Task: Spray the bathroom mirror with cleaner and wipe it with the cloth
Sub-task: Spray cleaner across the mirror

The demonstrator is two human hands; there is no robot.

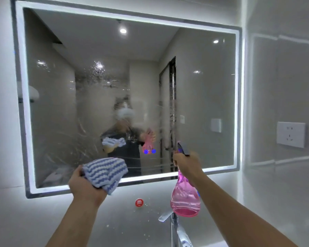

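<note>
A wide wall mirror (203, 86) with a lit white border fills the view. Droplets and wet smears cover its middle and lower left. My left hand (84, 186) grips a bunched blue-and-white striped cloth (105, 171) just in front of the mirror's lower edge. My right hand (187, 164) holds a pink spray bottle (185, 198) by the neck, its grey nozzle pointing at the glass near the lower right. The bottle holds a little pink liquid. The mirror reflects a person with both items.
Below the bottle stands a chrome tap (174, 227). A round red sticker (139, 202) sits on the wall under the mirror. A white socket (290, 134) is on the right wall. Two blue touch buttons (149, 151) glow on the glass.
</note>
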